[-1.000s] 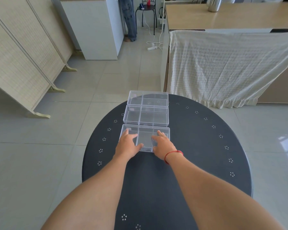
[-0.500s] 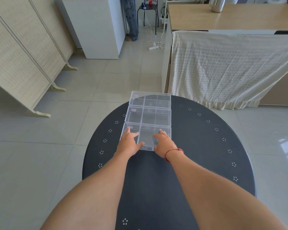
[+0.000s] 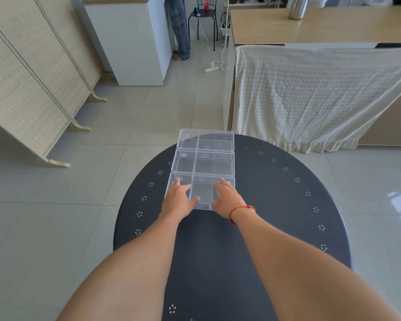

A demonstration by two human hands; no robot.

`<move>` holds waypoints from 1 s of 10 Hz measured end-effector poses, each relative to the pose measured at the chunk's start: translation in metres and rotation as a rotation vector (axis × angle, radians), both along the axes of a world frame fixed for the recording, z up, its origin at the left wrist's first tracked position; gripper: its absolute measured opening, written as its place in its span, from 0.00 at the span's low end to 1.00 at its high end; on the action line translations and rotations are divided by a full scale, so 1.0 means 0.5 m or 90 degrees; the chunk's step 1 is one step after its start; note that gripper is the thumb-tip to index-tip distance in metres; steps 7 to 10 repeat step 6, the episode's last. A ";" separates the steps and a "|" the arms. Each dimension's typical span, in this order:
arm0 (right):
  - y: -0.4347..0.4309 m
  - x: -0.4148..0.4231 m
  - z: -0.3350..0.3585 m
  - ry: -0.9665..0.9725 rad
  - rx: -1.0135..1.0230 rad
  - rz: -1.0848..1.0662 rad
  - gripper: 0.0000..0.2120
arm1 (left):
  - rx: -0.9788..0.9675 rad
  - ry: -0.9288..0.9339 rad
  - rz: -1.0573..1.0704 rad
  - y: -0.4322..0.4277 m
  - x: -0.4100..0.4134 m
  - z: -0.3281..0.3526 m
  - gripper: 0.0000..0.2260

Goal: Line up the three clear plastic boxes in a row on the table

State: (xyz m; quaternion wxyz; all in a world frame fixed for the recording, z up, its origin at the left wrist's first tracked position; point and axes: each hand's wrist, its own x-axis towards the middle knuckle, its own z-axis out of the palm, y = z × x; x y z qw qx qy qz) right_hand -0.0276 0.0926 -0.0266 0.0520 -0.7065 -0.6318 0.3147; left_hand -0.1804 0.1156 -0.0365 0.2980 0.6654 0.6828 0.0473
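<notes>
Three clear plastic boxes with inner dividers lie one behind another on the round black table (image 3: pixel 283 205). The far box (image 3: pixel 206 140) reaches the table's back edge, and the middle box (image 3: pixel 204 164) touches it. The near box (image 3: pixel 203 193) sits flush against the middle one. My left hand (image 3: pixel 177 201) lies flat on the near box's left part, fingers spread, thumb along its front edge. On the right part my right hand (image 3: pixel 228 200), with a red string at the wrist, rests the same way.
A cloth-draped counter (image 3: pixel 310 96) stands behind the table on the right, with a metal jug (image 3: pixel 298 6) on its wooden top. A folding screen (image 3: pixel 28 77) and a white cabinet (image 3: pixel 130 42) stand at the left. A person's legs (image 3: pixel 180 31) and a stool (image 3: pixel 203 22) are far back.
The near box has slid away from me under both hands, and the gap to the middle box has closed. The other two boxes have stayed in place.
</notes>
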 end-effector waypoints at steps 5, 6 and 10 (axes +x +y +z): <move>-0.174 0.252 0.047 -0.054 -0.007 -0.126 0.22 | 0.084 -0.012 -0.111 -0.135 0.279 0.043 0.25; -0.218 0.286 0.005 -0.070 -0.028 -0.141 0.22 | 0.084 -0.023 -0.150 -0.167 0.320 0.001 0.24; -0.218 0.286 0.005 -0.070 -0.028 -0.141 0.22 | 0.084 -0.023 -0.150 -0.167 0.320 0.001 0.24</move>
